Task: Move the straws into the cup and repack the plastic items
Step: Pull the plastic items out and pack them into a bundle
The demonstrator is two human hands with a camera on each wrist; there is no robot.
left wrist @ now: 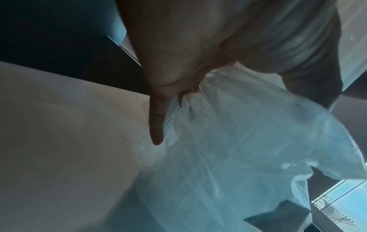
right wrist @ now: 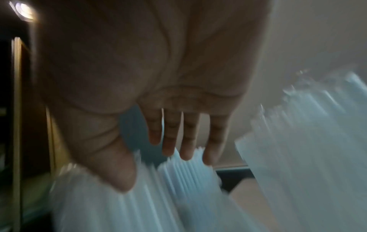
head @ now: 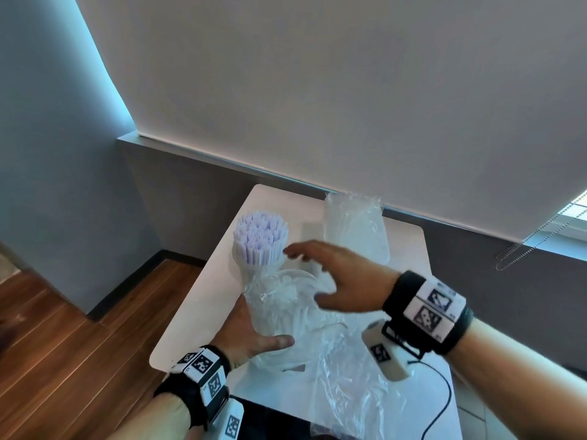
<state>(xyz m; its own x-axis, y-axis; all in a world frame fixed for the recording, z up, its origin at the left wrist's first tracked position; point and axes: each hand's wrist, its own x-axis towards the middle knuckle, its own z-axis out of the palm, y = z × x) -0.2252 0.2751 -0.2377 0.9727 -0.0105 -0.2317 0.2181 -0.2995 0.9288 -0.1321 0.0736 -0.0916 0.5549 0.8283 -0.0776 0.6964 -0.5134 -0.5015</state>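
Observation:
A clear cup [head: 254, 268] full of pale purple straws [head: 261, 241] stands upright at the table's left side. My left hand [head: 266, 331] grips a bagged stack of clear plastic cups [head: 279, 309] just in front of it, thumb across the front. In the left wrist view, one finger [left wrist: 157, 122] lies along the crinkled bag [left wrist: 238, 149]. My right hand [head: 305, 276] hovers above that stack with fingers straight, holding nothing, its fingertips close to the straws. The right wrist view is blurred; it shows the spread fingers [right wrist: 170, 141] over the straws [right wrist: 188, 174].
A second bagged stack of clear cups [head: 355, 230] stands at the back of the white table [head: 197, 315]. Loose clear plastic wrap [head: 349, 395] trails over the table's front. A black cable [head: 444, 398] runs at the right. Wooden floor [head: 79, 328] lies left of the table edge.

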